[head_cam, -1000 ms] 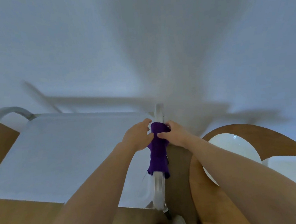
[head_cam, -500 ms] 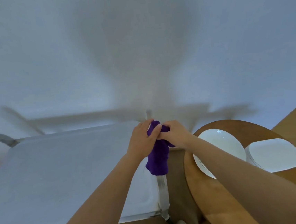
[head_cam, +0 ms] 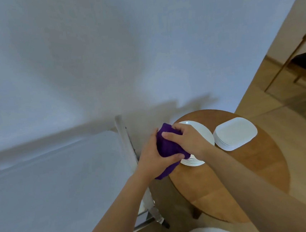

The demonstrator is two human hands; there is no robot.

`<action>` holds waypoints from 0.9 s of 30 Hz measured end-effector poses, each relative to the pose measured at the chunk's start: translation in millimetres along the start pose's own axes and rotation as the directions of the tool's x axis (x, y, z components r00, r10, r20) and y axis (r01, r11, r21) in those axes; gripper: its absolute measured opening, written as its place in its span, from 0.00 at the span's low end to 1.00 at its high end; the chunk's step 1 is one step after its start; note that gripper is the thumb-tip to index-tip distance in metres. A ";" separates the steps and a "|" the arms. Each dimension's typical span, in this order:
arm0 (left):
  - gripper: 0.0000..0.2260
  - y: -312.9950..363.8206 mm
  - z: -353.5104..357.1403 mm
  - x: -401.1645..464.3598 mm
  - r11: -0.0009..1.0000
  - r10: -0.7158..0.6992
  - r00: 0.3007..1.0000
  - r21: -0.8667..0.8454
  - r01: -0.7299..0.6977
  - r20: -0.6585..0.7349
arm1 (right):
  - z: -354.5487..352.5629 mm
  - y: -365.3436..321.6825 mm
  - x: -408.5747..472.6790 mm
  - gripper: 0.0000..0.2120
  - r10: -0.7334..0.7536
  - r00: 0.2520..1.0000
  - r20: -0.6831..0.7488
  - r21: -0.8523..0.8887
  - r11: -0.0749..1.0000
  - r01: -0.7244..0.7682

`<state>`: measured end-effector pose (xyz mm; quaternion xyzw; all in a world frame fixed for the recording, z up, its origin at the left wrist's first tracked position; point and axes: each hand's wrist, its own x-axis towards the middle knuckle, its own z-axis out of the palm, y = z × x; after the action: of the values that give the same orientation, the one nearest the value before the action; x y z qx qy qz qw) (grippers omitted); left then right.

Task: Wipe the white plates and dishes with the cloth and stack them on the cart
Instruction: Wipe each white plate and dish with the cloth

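White wall behind, wood floor. Left hand (head_cam: 153, 156) and right hand (head_cam: 185, 140) both grip purple cloth (head_cam: 167, 149), bunched btwn them. Just under/right of hands: stack of round white plates (head_cam: 203, 135) on round wooden table (head_cam: 247, 172); square plate stack (head_cam: 235, 133) farther right. Cart (head_cam: 52, 181) w/ white top sits left of hands.

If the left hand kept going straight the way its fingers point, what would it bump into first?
The left hand points right, gripping the purple cloth. Beyond the cloth, it would probably meet the stack of round white plates on the wooden table, though depth is unclear.
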<state>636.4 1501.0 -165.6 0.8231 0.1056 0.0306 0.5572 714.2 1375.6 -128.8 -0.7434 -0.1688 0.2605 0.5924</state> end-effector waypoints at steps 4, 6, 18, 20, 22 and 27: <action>0.45 7.6 25.9 3.0 0.969 -0.067 0.990 -0.230 0.094 0.123 | -31.9 13.3 -11.6 0.05 0.007 1.000 0.028 -0.011 1.000 -0.007; 0.37 12.5 44.6 7.6 0.945 -0.058 0.982 -0.306 0.112 0.180 | -49.9 20.7 -14.5 0.05 -0.002 0.999 0.052 -0.061 0.998 0.006; 0.13 59.0 190.2 50.9 0.870 -0.347 0.938 -0.368 0.329 0.017 | -193.4 58.7 -3.5 0.07 0.077 0.997 0.031 0.033 0.996 -0.078; 0.11 66.6 210.4 58.1 0.846 -0.378 0.924 -0.426 0.322 -0.052 | -208.0 74.9 -5.3 0.14 0.124 0.992 0.010 0.209 0.970 -0.123; 0.08 73.7 226.9 63.9 0.815 -0.426 0.899 -0.476 0.330 -0.107 | -216.9 92.5 -10.8 0.25 0.200 0.977 0.072 0.387 0.897 -0.213; 0.05 85.6 258.8 74.5 0.805 -0.484 0.863 -0.461 0.373 -0.148 | -224.3 122.4 -24.0 0.39 0.315 0.915 0.252 0.468 0.788 -0.400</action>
<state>764.6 1250.3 -189.2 0.6278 0.3527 0.0318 0.6932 819.5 1154.8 -206.4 -0.5547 0.0033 0.4624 0.6917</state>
